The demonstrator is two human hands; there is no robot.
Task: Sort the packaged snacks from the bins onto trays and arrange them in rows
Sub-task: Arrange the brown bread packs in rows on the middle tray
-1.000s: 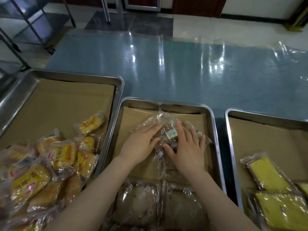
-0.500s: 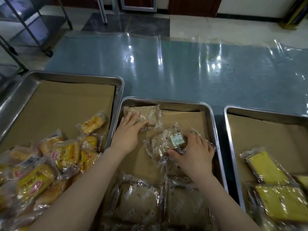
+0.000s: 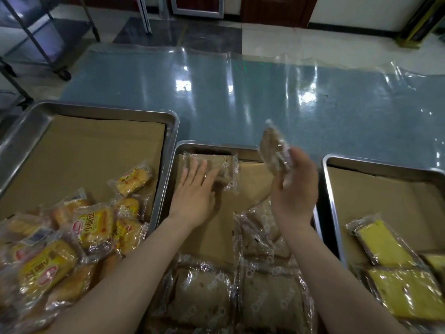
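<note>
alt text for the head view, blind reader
A person's right hand holds a brown wrapped snack above the middle tray while the left hand presses a second snack into its far left corner. Trays of yellow snacks flank it.

head-worn view, angled down, close over three trays (image 3: 177,121)
</note>
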